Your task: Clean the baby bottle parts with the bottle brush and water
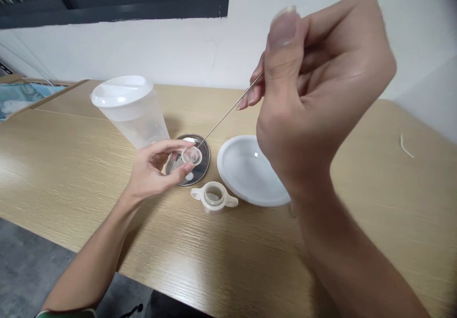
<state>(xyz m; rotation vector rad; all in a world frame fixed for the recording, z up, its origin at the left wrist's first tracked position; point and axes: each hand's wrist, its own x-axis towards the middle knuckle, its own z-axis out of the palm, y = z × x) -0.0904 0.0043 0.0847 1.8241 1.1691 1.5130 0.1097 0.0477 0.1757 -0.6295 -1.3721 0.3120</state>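
Observation:
My left hand point(157, 168) is closed by thumb and fingers around a small clear round plastic piece point(192, 156), held above a round metal tray point(204, 165). Raised at the upper right, my right hand point(314, 70) pinches a thin metal rod point(228, 112). The rod slants down to the left, its lower end at the opening of the clear piece; how deep it reaches I cannot tell. A small white disc point(189, 176) lies on the tray. Just in front stands a translucent cup-like piece with two handles point(214, 196).
A translucent pitcher with a white lid point(123, 113) stands behind my left hand. Right of the tray sits a white bowl point(246, 170), partly covered by my right wrist. A short white strip point(406, 145) lies far right on the wooden table point(250, 251). The wall point(178, 51) rises behind.

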